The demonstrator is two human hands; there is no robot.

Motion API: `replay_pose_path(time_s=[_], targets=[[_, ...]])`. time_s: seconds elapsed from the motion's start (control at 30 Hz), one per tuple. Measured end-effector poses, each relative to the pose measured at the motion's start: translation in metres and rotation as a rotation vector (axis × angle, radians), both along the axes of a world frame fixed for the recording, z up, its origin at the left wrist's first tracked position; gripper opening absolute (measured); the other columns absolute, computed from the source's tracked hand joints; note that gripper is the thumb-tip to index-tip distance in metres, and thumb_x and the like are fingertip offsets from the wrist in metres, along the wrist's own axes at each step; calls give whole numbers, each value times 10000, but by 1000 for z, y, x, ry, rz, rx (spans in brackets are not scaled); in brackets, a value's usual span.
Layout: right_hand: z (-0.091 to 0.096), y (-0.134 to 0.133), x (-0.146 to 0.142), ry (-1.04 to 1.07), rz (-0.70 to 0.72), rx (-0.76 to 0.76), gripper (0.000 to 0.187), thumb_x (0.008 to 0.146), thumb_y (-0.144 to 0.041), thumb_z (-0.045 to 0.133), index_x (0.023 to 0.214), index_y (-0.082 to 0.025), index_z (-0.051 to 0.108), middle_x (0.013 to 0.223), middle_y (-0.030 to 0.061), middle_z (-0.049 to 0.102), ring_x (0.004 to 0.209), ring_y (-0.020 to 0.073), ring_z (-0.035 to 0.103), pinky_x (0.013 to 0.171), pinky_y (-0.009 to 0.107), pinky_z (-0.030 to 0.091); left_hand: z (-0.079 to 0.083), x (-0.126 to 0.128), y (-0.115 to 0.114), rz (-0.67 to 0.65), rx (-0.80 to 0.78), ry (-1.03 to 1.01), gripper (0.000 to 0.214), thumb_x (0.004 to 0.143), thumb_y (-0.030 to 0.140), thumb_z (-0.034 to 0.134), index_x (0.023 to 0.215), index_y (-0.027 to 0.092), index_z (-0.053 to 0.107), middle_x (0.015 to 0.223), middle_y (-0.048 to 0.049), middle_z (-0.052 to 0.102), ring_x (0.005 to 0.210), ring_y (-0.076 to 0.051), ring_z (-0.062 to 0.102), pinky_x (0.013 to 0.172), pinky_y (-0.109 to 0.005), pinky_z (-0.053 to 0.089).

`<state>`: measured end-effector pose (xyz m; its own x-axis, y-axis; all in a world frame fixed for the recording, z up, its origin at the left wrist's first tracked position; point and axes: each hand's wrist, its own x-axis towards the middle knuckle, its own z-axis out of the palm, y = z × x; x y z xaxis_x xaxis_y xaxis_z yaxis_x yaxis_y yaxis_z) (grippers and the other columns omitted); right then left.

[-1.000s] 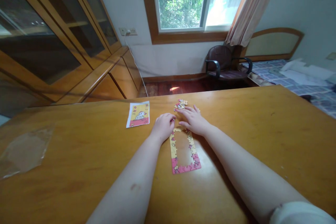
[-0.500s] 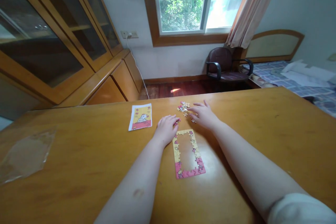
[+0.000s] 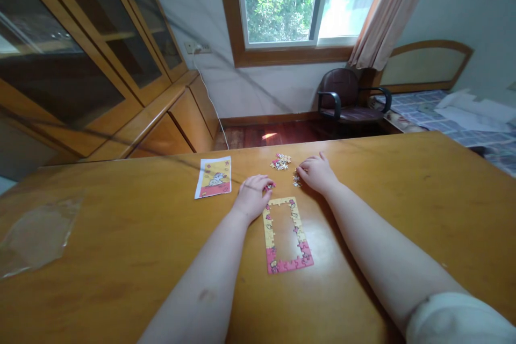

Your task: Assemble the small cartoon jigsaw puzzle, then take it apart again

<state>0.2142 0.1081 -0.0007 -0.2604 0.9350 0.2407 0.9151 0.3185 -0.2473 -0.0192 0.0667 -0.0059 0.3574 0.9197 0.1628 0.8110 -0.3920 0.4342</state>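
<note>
We are stretching both forearms across the broad, glossy, honey-coloured wooden bench [image 3: 121,236], and that slick top is, we judge, the main risk: anything nudged could slide. A crumpled clear plastic sheet [image 3: 38,234] is lying by the left edge, well apart. The hollow yellow-and-pink cardboard puzzle frame [image 3: 287,236] is lying mid-bench with our right forearm passing just beside it. A careless sweep could split its joined border. The yellow picture card [image 3: 213,177] is sitting towards the far edge. Our right hand [image 3: 318,173] is curling over a few loose pieces [image 3: 297,179] there, and we cannot tell whether its grip is closed on one. Our left hand [image 3: 252,196] is pinching its grip on a small pink puzzle piece [image 3: 269,186] at the frame's far left corner, where a slack pinch could drop it.
</note>
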Motion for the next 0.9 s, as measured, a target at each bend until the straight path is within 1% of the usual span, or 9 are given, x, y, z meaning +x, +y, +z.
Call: replay_pose_path(time_s=[0.07, 0.17, 0.23, 0.3, 0.4, 0.5, 0.67, 0.8, 0.9], targets=[[-2, 1, 1, 18, -30, 12, 302, 907, -330, 456, 874, -206, 729, 984, 75, 713, 1022, 234, 564, 1111, 531, 126, 0, 0, 0, -2, -1, -1, 243, 835, 239, 543, 1048, 247, 662, 1211, -41, 628, 1170, -226, 519, 1031, -399, 379], [-3, 0, -4, 35, 122, 5, 299, 899, -394, 488, 1104, -278, 673, 1242, 43, 621, 1199, 264, 468, 1100, 565, 129, -1, 0, 0, -11, 5, -2, 245, 840, 252, 538, 1055, 247, 656, 1211, -40, 624, 1165, -230, 518, 1029, -407, 378], [-2, -2, -9, 23, 218, -32, 324, 892, -432, 500, 1160, -317, 641, 1308, 21, 576, 1270, 283, 400, 1092, 604, 94, -1, 0, 0, -14, 8, -5, 245, 842, 255, 536, 1056, 247, 654, 1212, -42, 622, 1167, -231, 516, 1030, -407, 376], [-1, -4, -12, 15, 214, -55, 314, 904, -437, 478, 1124, -308, 662, 1246, 25, 620, 1252, 284, 417, 1090, 618, 53, -2, 0, 0, -10, 5, -9, 246, 839, 254, 541, 1058, 249, 653, 1212, -39, 622, 1168, -228, 515, 1034, -402, 372], [0, -2, -9, 11, 109, -45, 312, 922, -405, 442, 983, -263, 713, 1086, 42, 692, 1153, 265, 491, 1096, 608, 7, -1, 1, 0, 0, -7, -10, 249, 834, 253, 547, 1059, 254, 654, 1208, -38, 623, 1168, -228, 514, 1036, -403, 369], [-1, 1, -5, 23, 12, -24, 316, 921, -376, 439, 906, -234, 721, 1026, 60, 704, 1086, 251, 526, 1100, 594, 42, -1, 0, 0, 0, -13, -7, 252, 837, 253, 539, 1061, 255, 656, 1212, -40, 622, 1171, -232, 511, 1031, -408, 371], [-4, 2, -6, 55, 90, -31, 292, 903, -297, 447, 1089, -258, 668, 1152, 40, 664, 1195, 260, 467, 1103, 582, 79, -1, 0, 0, -2, -6, -5, 257, 839, 259, 538, 1068, 251, 654, 1219, -36, 621, 1174, -232, 509, 1032, -404, 373], [-3, 1, -7, 19, 69, -29, 274, 879, -238, 442, 923, -229, 712, 986, 51, 703, 1081, 231, 537, 1119, 547, 47, 1, 1, -1, 9, -8, -7, 251, 823, 244, 560, 1052, 239, 662, 1212, -41, 627, 1171, -228, 514, 1035, -392, 373], [-3, 1, -6, 24, 60, 4, 277, 882, -262, 444, 954, -232, 710, 1042, 53, 694, 1101, 235, 524, 1117, 542, 68, 2, 2, -1, 9, -5, -15, 251, 819, 239, 560, 1047, 244, 665, 1211, -37, 628, 1170, -227, 514, 1036, -394, 374]])
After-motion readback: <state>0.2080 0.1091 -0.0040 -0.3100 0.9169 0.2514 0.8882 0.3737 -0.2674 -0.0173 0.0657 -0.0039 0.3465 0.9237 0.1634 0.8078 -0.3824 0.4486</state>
